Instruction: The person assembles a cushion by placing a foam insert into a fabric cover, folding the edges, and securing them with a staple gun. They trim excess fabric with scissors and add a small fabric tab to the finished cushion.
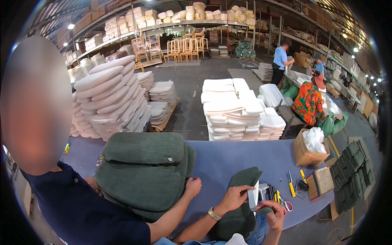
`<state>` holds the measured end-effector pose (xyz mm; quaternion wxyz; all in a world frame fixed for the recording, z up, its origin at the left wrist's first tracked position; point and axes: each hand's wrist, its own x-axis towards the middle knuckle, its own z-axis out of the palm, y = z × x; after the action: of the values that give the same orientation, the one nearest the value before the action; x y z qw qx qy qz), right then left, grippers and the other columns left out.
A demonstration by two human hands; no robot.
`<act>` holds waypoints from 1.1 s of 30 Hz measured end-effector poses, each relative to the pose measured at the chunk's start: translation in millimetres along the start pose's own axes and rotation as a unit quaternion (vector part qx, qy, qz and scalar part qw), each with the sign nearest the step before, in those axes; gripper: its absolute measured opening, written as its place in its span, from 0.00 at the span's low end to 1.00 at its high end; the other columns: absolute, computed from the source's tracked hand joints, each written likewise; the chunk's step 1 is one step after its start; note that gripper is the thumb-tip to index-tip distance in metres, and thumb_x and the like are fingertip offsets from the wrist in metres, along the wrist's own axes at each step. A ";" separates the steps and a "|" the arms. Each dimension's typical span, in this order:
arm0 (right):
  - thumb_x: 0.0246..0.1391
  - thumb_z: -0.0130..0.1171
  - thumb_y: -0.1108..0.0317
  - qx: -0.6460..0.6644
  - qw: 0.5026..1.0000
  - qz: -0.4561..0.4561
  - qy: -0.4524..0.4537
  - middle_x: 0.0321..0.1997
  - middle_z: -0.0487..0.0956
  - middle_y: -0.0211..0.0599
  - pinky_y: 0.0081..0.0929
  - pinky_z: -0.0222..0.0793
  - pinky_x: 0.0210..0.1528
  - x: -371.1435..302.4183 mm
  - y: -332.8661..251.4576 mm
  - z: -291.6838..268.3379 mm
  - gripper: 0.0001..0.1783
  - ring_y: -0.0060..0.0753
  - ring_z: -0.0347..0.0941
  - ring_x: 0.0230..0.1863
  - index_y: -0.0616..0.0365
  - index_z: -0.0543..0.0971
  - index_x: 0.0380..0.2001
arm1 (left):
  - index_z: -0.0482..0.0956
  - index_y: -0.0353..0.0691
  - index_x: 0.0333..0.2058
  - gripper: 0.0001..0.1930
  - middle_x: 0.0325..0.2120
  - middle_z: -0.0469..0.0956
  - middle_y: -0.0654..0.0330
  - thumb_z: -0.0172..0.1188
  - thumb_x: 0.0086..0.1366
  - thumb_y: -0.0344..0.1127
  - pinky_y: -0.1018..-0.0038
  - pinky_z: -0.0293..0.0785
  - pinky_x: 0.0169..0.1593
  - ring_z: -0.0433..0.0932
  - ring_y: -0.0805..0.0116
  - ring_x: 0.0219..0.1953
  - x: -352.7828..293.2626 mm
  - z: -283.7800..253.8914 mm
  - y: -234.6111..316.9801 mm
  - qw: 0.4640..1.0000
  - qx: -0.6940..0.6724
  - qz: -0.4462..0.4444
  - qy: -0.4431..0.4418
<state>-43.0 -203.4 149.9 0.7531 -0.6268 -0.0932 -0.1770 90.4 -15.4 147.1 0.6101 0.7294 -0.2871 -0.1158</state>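
Between my hands is a short, flat grey strip, bent or angled at its lower end (pixel 251 198). My left hand (pixel 234 199), with a watch on its wrist, pinches the strip's upper part. The fingers of my right hand (pixel 273 214) close on its lower end. Beneath them a dark green upholstered cushion (pixel 234 222) leans from my lap against the table, a white edge showing near my fingers. Just beyond my hands lie a staple gun (pixel 264 191) and red-handled scissors (pixel 288 206).
A co-worker in a dark shirt (pixel 81 204) stands at my left, one hand beside stacked green cushions (pixel 143 171). On the blue table (pixel 228 153) are yellow cutters (pixel 291 185) and a box of white stuffing (pixel 312 157). White cushion stacks (pixel 232 108) stand beyond it.
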 end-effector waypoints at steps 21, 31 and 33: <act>0.65 0.60 0.72 -0.056 0.986 0.157 0.026 0.36 0.81 0.33 0.23 0.77 0.29 19.2 6.4 45.1 0.15 0.23 0.78 0.30 0.64 0.76 0.53 | 0.84 0.47 0.54 0.22 0.38 0.82 0.62 0.62 0.62 0.23 0.73 0.77 0.34 0.81 0.66 0.31 -10.6 -3.1 31.1 0.978 0.080 0.191 0.017; 0.69 0.57 0.67 -0.134 0.980 0.136 0.061 0.27 0.77 0.23 0.15 0.62 0.23 16.8 22.0 28.8 0.08 0.12 0.68 0.23 0.61 0.79 0.44 | 0.79 0.43 0.59 0.21 0.41 0.81 0.58 0.63 0.67 0.30 0.73 0.77 0.36 0.80 0.67 0.33 -16.4 -5.7 34.3 0.983 -0.037 0.177 -0.032; 0.69 0.58 0.67 -0.179 0.973 0.130 0.061 0.26 0.75 0.21 0.15 0.60 0.22 15.8 26.4 26.6 0.08 0.11 0.66 0.23 0.60 0.79 0.44 | 0.80 0.42 0.57 0.19 0.39 0.81 0.57 0.64 0.68 0.33 0.72 0.76 0.35 0.79 0.66 0.32 -17.2 -1.9 21.5 0.984 -0.009 0.180 -0.003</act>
<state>-16.2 -175.9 136.8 0.6492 -0.7464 0.0684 -0.1294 71.6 -6.2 165.0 0.6268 0.6600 -0.4141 -0.0092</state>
